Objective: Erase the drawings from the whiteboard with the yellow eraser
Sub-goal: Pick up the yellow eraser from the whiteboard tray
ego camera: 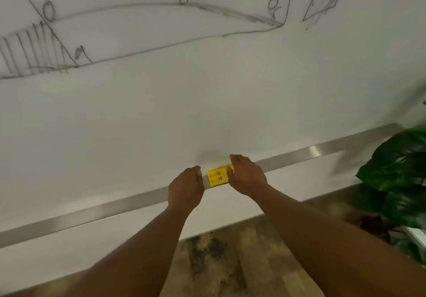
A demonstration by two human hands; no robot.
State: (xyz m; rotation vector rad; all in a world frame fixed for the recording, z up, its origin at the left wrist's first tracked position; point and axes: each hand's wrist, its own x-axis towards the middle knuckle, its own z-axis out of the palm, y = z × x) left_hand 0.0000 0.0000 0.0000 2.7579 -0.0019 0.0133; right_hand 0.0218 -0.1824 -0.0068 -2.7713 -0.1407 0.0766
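Yellow eraser (217,178) sits on the tray (322,150); right hand (247,177) fingers curl round it w/ left hand (185,188) loose beside, prob. lifting toward drawings (138,31).

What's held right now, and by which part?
The right hand has its fingers at the right end of the yellow eraser on the metal ledge; a closed grip can't be confirmed. The left hand holds nothing.

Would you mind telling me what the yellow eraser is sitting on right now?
The yellow eraser rests on the metal ledge along the whiteboard's lower edge. The right hand covers its right end, so what lies beneath that part is hidden.
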